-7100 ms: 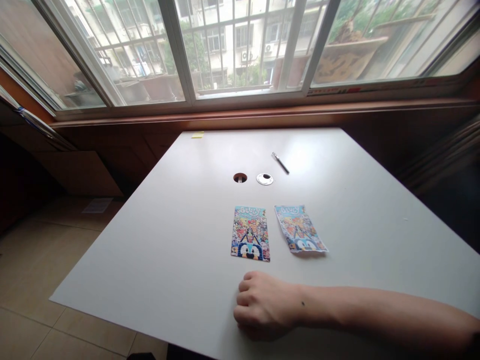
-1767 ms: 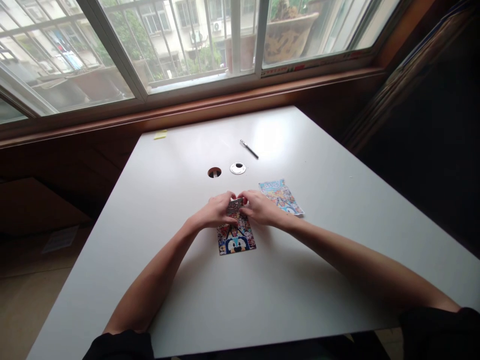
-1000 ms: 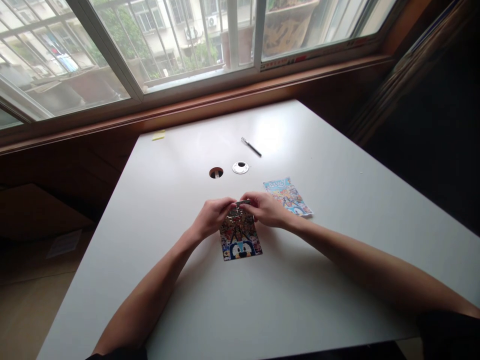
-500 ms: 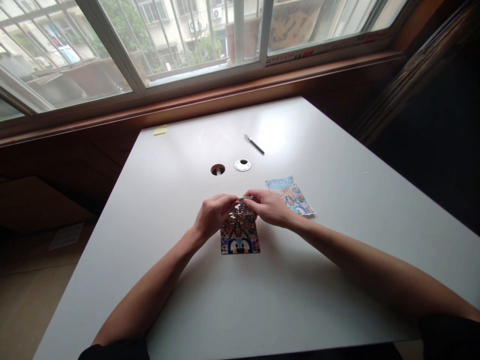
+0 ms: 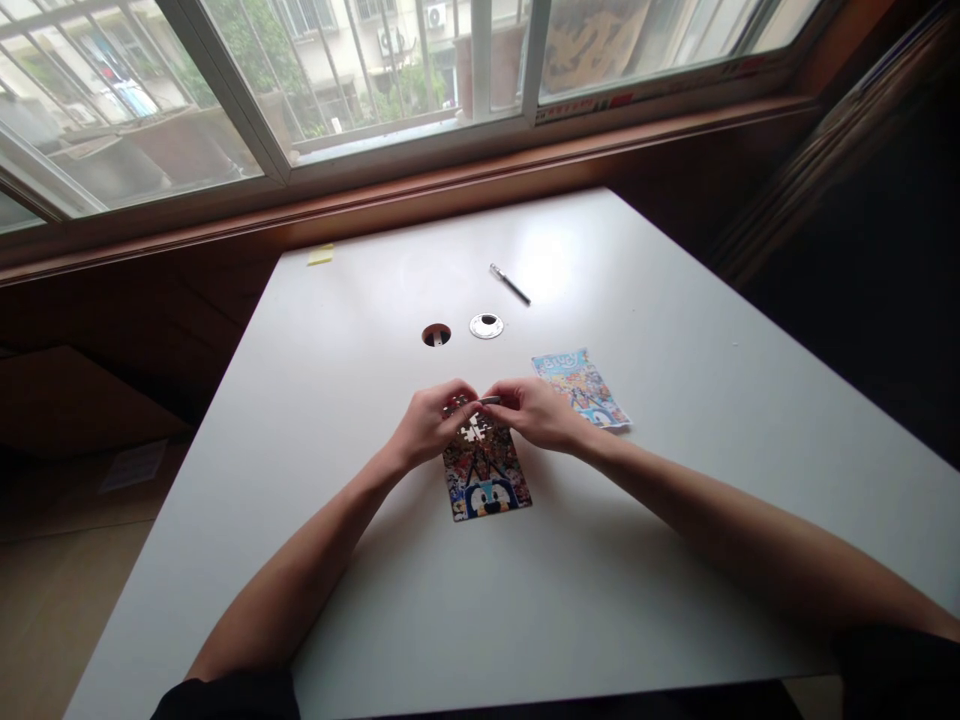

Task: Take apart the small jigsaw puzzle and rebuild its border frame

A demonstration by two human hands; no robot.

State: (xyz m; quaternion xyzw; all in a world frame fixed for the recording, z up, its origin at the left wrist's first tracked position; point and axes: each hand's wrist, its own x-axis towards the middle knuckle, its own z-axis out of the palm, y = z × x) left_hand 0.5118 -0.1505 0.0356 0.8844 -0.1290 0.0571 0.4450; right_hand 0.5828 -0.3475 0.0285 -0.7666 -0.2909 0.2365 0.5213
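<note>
A jigsaw puzzle with a blue dog's face at its near end lies on the white table in front of me. White gaps show in its upper half where pieces are out. Over its far end, my right hand pinches a small greyish puzzle piece, seen nearly edge-on, between thumb and fingers. My left hand is curled, thumb and fingertips closed together at the left end of that piece. Its fingers cover part of the puzzle's far left corner. Just beyond my right hand lies a colourful picture sheet of the same design.
Farther back on the table are a black pen, a round cable hole and its metal cover. A yellow sticky note is at the far left corner. A barred window runs behind the table.
The puzzle has shifted slightly right and nearer, turning a little, and its gaps show more plainly. My left thumb has come across toward the piece; my right hand has barely moved.
</note>
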